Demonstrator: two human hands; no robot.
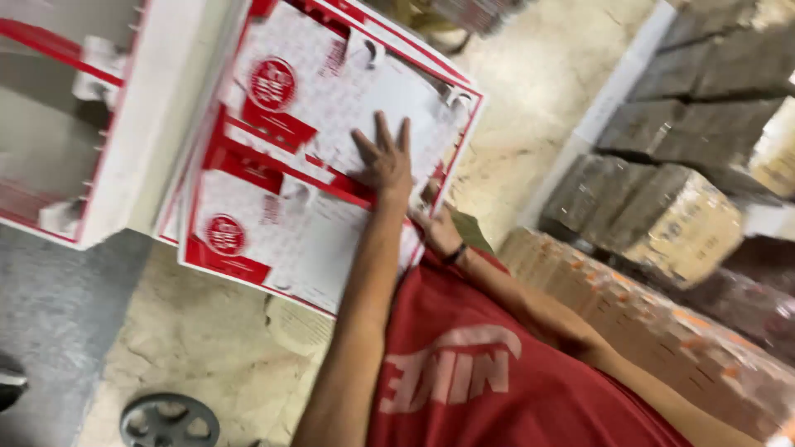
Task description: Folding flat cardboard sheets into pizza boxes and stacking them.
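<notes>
At the far left, a white machine frame (157,116) with red edging is seen, slanting down across the view. Below it, grey floor gives way to a pale, cracked concrete floor (190,339), on which a dark metal handwheel (170,420) is seen near the lower edge.

Just right of the frame, a stack of flat red-and-white printed cardboard sheets (281,157) is held up at a tilt against the person's body, its top sheet facing the camera. Round red marks and red bands are printed on it.

The left hand (385,161) is pressed flat on the top sheet near the stack's middle right, open, with the fingers spread and pointing upward; nothing is gripped by it. The bare forearm runs down from it toward the lower edge.

The right hand (435,223), with a dark band at the wrist, is placed at the stack's right edge, just below and beside the left hand. Its fingers are hidden behind the sheets, so whether the edge is gripped cannot be told.

A red shirt (480,372) with white lettering fills the lower middle.

At the right, wrapped bundles of brownish cartons (671,215) are stacked in rows, blurred.
</notes>
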